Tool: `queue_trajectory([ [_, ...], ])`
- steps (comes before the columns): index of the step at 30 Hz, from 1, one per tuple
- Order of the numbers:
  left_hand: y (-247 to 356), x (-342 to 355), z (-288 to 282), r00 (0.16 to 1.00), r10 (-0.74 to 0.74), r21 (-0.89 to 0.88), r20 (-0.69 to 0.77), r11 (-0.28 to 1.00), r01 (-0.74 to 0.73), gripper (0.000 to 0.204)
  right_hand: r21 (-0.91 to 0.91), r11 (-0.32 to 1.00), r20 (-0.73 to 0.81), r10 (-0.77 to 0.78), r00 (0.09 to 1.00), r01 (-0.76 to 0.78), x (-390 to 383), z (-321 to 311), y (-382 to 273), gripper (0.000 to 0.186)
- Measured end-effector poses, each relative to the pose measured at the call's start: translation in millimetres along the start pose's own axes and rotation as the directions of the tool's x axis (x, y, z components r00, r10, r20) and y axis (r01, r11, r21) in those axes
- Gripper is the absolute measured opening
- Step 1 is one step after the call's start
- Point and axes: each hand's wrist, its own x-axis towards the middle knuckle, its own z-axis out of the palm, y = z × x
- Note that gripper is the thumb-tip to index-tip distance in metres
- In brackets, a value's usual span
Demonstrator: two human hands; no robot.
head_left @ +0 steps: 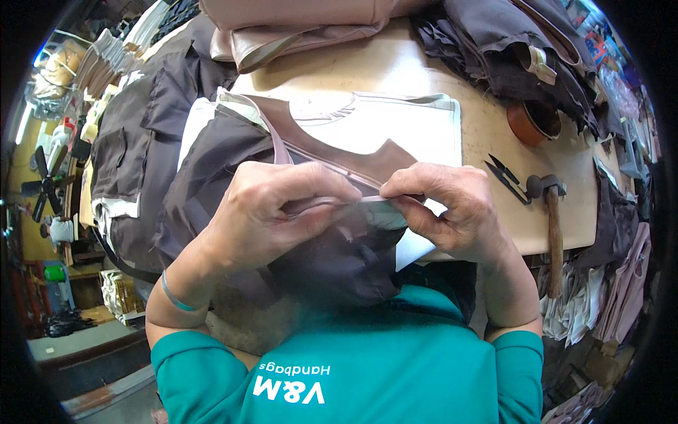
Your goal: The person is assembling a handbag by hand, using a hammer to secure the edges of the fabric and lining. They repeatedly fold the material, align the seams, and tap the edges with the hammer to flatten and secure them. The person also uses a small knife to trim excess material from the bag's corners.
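Note:
My left hand (282, 208) pinches the edge of a bag piece with pinkish-brown leather (381, 162) and dark grey lining (332, 261). My right hand (445, 212) is closed on the same edge, its thumb and forefinger on a narrow pale strip (371, 201) just right of my left fingertips. The lining hangs below my hands toward my lap, and a thin pink band (268, 124) rises behind my left hand. A white board (417, 127) lies under the leather. What my curled lower fingers hold is partly hidden.
Pink bag pieces (296, 21) sit at the back of the worktable (579, 212). Dark fabric is piled left (123, 162) and back right (480, 49). Right are a brown roll (530, 127), black snips (505, 177) and a wooden-handled hammer (553, 240). Cluttered shelves and hanging pieces (621, 283) surround the table.

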Motion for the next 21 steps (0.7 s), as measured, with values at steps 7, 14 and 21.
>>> queue_trajectory([
  [7,-2.4,-1.8,-2.4,0.951,0.285,0.309,0.117,0.9,-0.308,0.022,0.075,0.977,0.113,0.19,0.975,-0.199,5.2,-8.4,-3.5,0.01],
  [14,-3.1,-0.1,-1.8,0.948,0.297,0.312,0.119,0.895,-0.319,0.024,0.017,0.983,0.28,0.171,0.945,-0.183,11.0,-12.5,6.3,0.018],
  [21,-3.5,1.7,-2.8,0.948,0.296,0.274,0.117,0.908,-0.318,0.023,0.079,0.92,0.369,0.331,0.868,-0.385,19.0,-16.7,4.1,0.019],
])
